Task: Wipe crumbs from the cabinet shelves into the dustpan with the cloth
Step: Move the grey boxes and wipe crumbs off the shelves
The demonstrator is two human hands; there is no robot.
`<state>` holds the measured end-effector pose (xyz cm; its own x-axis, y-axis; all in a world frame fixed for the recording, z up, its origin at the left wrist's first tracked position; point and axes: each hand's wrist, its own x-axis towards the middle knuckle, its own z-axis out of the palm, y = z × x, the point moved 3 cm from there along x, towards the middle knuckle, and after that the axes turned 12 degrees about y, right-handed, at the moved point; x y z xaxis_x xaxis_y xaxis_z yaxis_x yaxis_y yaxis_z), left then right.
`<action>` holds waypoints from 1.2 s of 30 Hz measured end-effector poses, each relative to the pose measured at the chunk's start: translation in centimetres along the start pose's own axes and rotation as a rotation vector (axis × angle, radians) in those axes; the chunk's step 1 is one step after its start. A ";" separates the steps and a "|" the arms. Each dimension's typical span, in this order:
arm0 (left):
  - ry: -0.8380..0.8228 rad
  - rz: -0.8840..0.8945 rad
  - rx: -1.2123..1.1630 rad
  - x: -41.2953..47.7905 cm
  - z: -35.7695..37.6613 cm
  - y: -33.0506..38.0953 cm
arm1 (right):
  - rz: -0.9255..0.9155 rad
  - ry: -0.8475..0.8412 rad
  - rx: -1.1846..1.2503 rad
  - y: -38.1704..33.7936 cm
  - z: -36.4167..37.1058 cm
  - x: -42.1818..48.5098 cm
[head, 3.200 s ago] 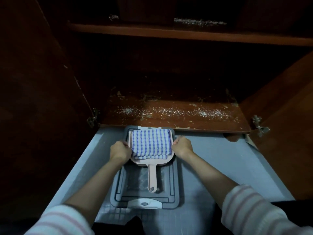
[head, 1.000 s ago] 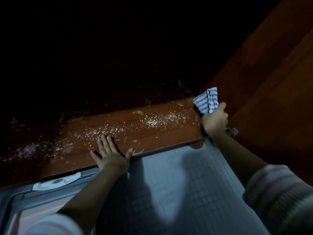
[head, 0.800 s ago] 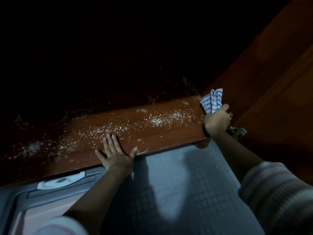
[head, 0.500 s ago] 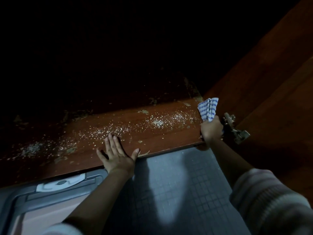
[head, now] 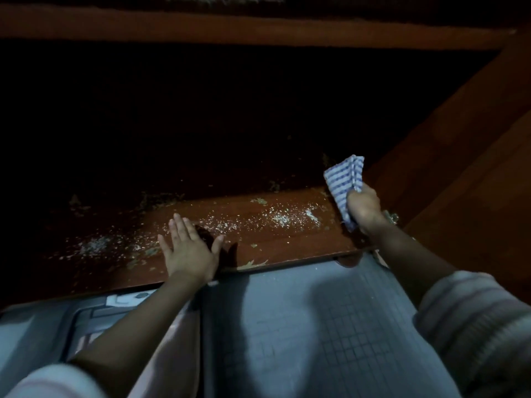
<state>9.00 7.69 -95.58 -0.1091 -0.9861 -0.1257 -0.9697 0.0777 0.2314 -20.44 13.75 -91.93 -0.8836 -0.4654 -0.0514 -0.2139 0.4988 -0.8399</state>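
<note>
My right hand point(head: 364, 209) grips a bunched blue-and-white checked cloth point(head: 344, 179) at the right end of the bottom cabinet shelf point(head: 273, 242). White crumbs point(head: 283, 218) lie scattered across the shelf, thickest just left of the cloth. Flat on the shelf's front edge rests my left hand point(head: 188, 249), fingers spread, holding nothing. The pink dustpan point(head: 169, 334) lies in a grey tray point(head: 34, 326) at lower left, mostly hidden under my left forearm.
An open wooden cabinet door point(head: 471, 173) stands at the right, with a metal hinge point(head: 392, 218) just behind my right hand. An upper shelf edge point(head: 258, 27) runs across the top. Grey tiled floor point(head: 316, 326) lies in front. The cabinet's back is dark.
Since 3.2 s ago the cloth was lifted off the dustpan by my right hand. In the last second that hand shifted slightly left onto the shelf's right end; my left hand stayed planted.
</note>
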 end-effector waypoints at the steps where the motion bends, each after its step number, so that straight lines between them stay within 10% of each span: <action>1: 0.020 0.001 -0.002 0.2 -0.7 -1.4 | -0.035 -0.022 -0.012 -0.7 0.3 -0.7; 16: -0.106 -0.085 0.177 -4.0 -6.8 -28.0 | -0.736 -0.494 -0.243 -14.0 18.6 -21.0; 24: -0.061 0.027 0.054 -3.7 -2.9 -29.3 | -1.297 -0.810 -0.587 -12.6 29.6 -31.2; 36: -0.153 -0.064 -0.033 -3.9 1.1 -29.7 | -1.561 -1.046 -0.952 -8.3 36.3 -34.0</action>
<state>37.97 9.42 -103.00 -0.0819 -0.9547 -0.2859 -0.9684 0.0083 0.2494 26.49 -1.13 -102.89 0.6306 -0.7370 -0.2434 -0.7635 -0.6453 -0.0244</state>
